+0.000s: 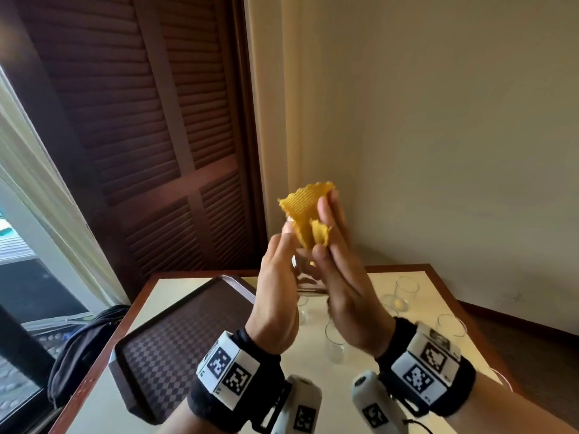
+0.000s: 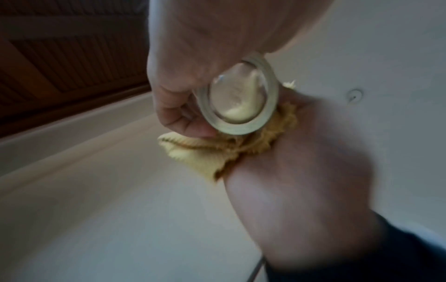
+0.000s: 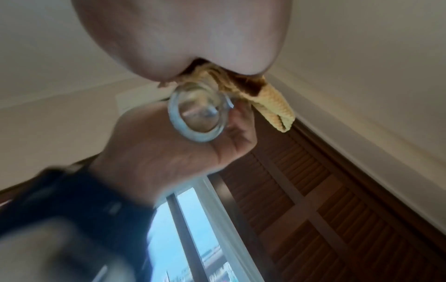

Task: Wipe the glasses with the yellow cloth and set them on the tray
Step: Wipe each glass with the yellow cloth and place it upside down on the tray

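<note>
Head view: looked forward and down from above both raised hands, taking in the table (image 1: pixel 416 278), the tray (image 1: pixel 175 336), the louvred door (image 1: pixel 150 126) and the wall corner.
Left wrist view: sat close behind the left hand (image 2: pixel 193 63), faced up along it past the base of the glass (image 2: pixel 237 99) toward the ceiling and door; blurred.
Right wrist view: sat close under the right hand (image 3: pixel 183 38), faced up and across to the left hand, door and window (image 3: pixel 190 229); blurred.
Shared: all three held both hands, the glass and the yellow cloth (image 1: pixel 308 211); the door showed in each.
</note>
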`<state>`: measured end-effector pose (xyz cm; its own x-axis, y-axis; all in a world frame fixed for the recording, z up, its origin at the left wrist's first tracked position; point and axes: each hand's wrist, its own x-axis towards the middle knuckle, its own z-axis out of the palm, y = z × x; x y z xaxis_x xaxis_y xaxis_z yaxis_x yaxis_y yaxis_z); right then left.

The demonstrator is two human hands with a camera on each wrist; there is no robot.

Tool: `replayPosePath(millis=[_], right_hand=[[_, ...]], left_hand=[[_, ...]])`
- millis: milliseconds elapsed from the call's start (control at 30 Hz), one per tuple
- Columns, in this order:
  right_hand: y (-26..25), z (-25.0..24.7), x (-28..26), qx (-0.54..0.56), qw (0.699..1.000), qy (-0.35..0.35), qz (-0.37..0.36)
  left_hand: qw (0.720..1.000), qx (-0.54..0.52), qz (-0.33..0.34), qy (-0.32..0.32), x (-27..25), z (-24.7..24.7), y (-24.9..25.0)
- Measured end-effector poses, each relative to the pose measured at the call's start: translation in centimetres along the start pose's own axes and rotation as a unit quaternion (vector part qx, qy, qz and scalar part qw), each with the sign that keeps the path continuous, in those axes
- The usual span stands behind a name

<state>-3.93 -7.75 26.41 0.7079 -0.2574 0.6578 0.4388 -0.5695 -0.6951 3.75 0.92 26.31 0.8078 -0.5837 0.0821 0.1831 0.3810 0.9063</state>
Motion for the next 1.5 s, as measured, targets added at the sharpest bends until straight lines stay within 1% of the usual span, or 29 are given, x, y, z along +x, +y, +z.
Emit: replayPosePath(millis=[67,100,200,267,367,400,500,533,567,600,667,700,733,800,833,867,900,967,1000,1033,1067,1100,1133,1200,1267,1333,1367,1433,1500], right_hand=[[-0.6,-0.4,1.1,0.029,0.999,0.031,0.0],[-0.9,-0.1,1.0,0.021,0.999,0.028,-0.004],[-0.7,1.5,-0.9,-0.098,0.993,-0.014,-0.058],[0.1,1.4,-1.2,-0.129,0.989,-0.023,-0.066],[0.5,-0.3,0.4,-0.117,0.99,0.015,-0.082],[0.5,-1.1,0.8,-0.087,0.994,0.02,-0.07],[0.2,-2.6,0.7,0.002,0.998,0.015,0.056],[0.0,-2.8,0.5,0.025,0.995,0.006,0.093],[0.0,-2.9,0.3,0.04,0.992,-0.004,0.121],[0.0,-3.0,0.2,0.04,0.989,-0.015,0.142],[-0.1,-2.9,-0.1,0.012,0.988,-0.02,0.156],[-0.1,-2.9,-0.2,-0.002,0.988,-0.016,0.154],[-0.1,-2.8,-0.3,-0.015,0.987,-0.008,0.159],[-0.2,-3.1,-0.6,-0.021,0.984,0.012,0.175],[-0.3,-3.3,-0.7,-0.011,0.982,0.029,0.184],[-0.4,-3.6,-0.7,-0.001,0.979,0.051,0.195],[-0.5,-3.8,-0.7,0.014,0.975,0.082,0.208],[-0.2,-4.0,-0.4,0.081,0.956,0.158,0.235],[-0.1,-3.8,-0.1,0.142,0.935,0.19,0.264],[0.1,-3.5,0.1,0.214,0.907,0.202,0.301],[0.3,-3.1,0.2,0.28,0.876,0.197,0.34],[0.1,-2.6,0.4,0.333,0.845,0.182,0.378],[-0.3,-2.0,0.5,0.381,0.818,0.159,0.401],[-0.4,-1.2,0.6,0.443,0.785,0.133,0.412],[-0.5,-0.7,0.2,0.488,0.762,0.123,0.407],[-0.1,-0.4,-0.6,0.512,0.739,0.116,0.422],[0.1,-0.3,-1.0,0.509,0.734,0.118,0.433],[0.3,-0.3,-1.3,0.502,0.73,0.127,0.446],[0.4,-0.3,-1.1,0.511,0.72,0.133,0.45]], left_hand=[[1.0,-0.003,-0.01,-0.011,-0.2,0.1,0.1],[1.0,-0.012,-0.01,-0.014,-0.2,0.0,0.3],[0.997,-0.048,0.006,-0.06,0.1,-0.4,1.2],[0.994,-0.029,0.021,-0.101,0.1,-0.8,1.7],[0.993,0.022,-0.002,-0.118,-0.6,-1.1,1.9],[0.991,0.051,-0.004,-0.121,-0.8,-1.2,1.9],[0.972,0.167,0.058,-0.156,-0.9,-2.2,2.3],[0.954,0.232,0.085,-0.168,-0.7,-2.6,2.5],[0.927,0.318,0.111,-0.168,-0.4,-3.0,2.8],[0.886,0.413,0.138,-0.157,-0.1,-3.3,3.1],[0.778,0.578,0.202,-0.14,0.7,-3.7,3.3],[0.73,0.628,0.231,-0.137,0.9,-3.7,3.5],[0.695,0.66,0.252,-0.135,1.1,-3.6,3.6],[0.654,0.692,0.279,-0.126,1.7,-4.0,3.7],[0.649,0.696,0.283,-0.115,2.1,-4.3,3.8],[0.666,0.687,0.276,-0.092,2.5,-4.7,4.0],[0.713,0.648,0.263,-0.059,2.9,-5.2,4.3],[0.85,0.475,0.227,0.005,3.2,-5.6,4.7],[0.907,0.36,0.218,0.015,3.0,-5.4,4.9],[0.947,0.244,0.211,0.004,2.7,-4.8,5.0],[0.97,0.139,0.199,-0.025,2.1,-4.1,4.9],[0.979,0.061,0.186,-0.062,1.5,-3.2,4.5],[0.979,0.015,0.176,-0.097,1.1,-2.4,3.6],[0.976,0.002,0.175,-0.128,0.5,-1.2,1.7],[0.972,0.054,0.205,-0.104,0.5,-1.1,0.6],[0.958,0.129,0.25,-0.055,0.8,-2.0,0.0],[0.954,0.147,0.26,-0.033,0.8,-2.4,-0.3],[0.96,0.134,0.245,-0.02,0.6,-2.7,-0.8],[0.971,0.107,0.207,-0.046,-0.1,-2.5,-1.2]])
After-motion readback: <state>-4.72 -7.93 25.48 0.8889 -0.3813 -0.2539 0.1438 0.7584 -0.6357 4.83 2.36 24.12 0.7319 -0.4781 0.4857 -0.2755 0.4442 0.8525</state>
